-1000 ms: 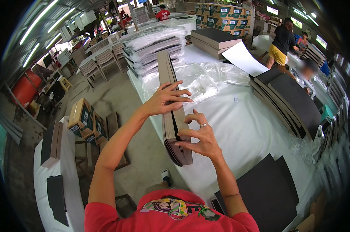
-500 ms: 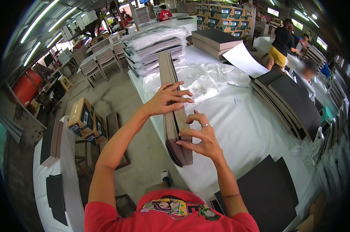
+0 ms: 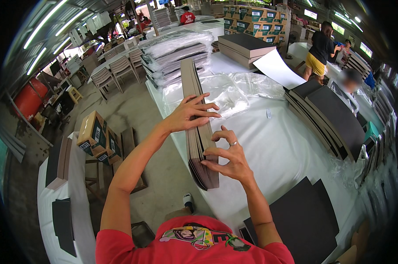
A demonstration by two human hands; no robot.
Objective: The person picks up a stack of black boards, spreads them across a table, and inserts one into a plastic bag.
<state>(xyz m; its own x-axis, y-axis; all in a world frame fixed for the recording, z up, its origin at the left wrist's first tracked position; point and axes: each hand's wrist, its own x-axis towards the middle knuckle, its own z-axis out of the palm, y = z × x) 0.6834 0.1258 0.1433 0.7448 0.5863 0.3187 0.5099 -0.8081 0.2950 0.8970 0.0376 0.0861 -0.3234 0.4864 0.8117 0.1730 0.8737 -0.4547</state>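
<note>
A thick bundle of dark brown-grey card sheets [image 3: 195,88] stands on edge on the white table [image 3: 278,145], running away from me. My left hand [image 3: 188,115] lies flat across its top edge with fingers spread. My right hand [image 3: 227,156], with a ring on one finger, grips the sheets near their close end, thumb and fingers pinching the right side of the bundle.
Clear plastic bags [image 3: 234,90] lie behind the bundle. Wrapped stacks [image 3: 174,53] sit at the far left, dark board stacks [image 3: 335,119] to the right and a dark sheet pile [image 3: 295,220] close by. Cardboard boxes [image 3: 95,136] stand on a stool at my left. People work beyond the table.
My right hand has shifted slightly along the near end of the bundle; the left hand stays across the top. The bundle stays upright in the same place.
</note>
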